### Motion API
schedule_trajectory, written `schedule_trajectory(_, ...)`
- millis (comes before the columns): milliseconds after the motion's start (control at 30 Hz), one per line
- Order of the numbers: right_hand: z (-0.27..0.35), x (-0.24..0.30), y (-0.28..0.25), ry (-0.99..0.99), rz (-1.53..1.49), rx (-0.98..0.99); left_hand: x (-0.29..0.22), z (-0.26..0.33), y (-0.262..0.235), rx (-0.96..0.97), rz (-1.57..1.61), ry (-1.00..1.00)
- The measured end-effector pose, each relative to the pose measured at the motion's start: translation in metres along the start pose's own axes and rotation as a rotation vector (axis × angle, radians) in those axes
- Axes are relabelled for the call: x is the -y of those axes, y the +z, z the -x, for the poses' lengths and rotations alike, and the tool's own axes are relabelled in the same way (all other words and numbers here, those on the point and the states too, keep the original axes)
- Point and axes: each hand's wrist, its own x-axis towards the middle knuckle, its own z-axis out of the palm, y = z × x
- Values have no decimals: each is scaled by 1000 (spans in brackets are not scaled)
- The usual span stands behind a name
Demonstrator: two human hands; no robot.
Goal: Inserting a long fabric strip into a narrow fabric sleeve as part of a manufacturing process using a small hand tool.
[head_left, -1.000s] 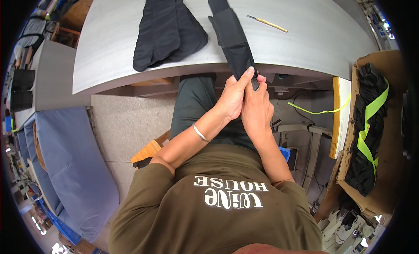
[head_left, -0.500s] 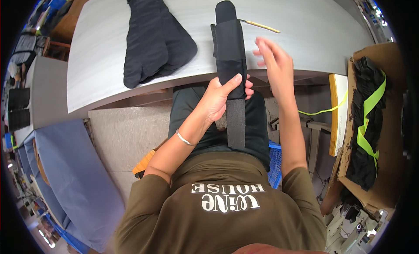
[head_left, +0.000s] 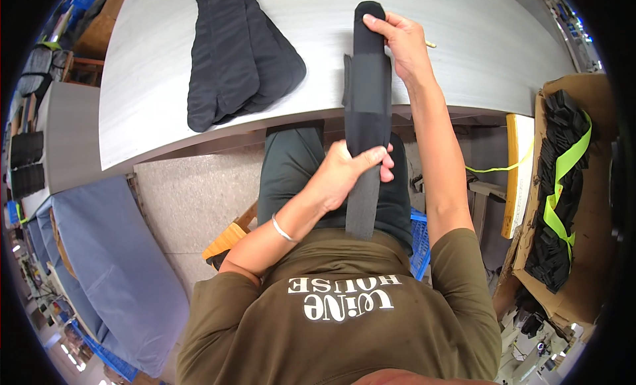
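Observation:
A long black fabric strap point(head_left: 368, 87) with a rounded far tip and a wider middle is held lengthwise over the table's near edge. My left hand point(head_left: 354, 170) wraps round its near part, thumb on top; a narrower dark grey tail hangs below toward my lap. At the far tip my right hand point(head_left: 402, 41) pinches the strap between thumb and fingers. Beyond that hand, the end of a thin yellow-handled tool point(head_left: 430, 45) shows, the rest hidden. Left of the strap, several black padded fabric pieces point(head_left: 232, 67) lie overlapping on the table.
The pale grey table point(head_left: 146, 74) curves across in front of me. At the right stands a cardboard box point(head_left: 593, 186) of folded black pieces point(head_left: 556, 233) with a lime-green band point(head_left: 556, 180). A blue cloth-covered stack point(head_left: 112, 266) is at the left, a blue crate point(head_left: 419, 242) beside my lap.
My right hand has moved forward from beside the strap and now grips its far tip. The strap and my left hand have shifted right and slightly nearer to me.

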Motion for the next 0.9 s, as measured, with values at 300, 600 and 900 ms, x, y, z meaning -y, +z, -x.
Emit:
schedule_trajectory(300,28,6,6,-94,118,27,8,17,-14,-53,-208,204)
schedule_trajectory(600,95,53,29,-362,522,23,-83,-32,6,-302,-237,803)
schedule_trajectory(900,77,51,6,-82,133,95,-86,-47,0,-175,-33,712)
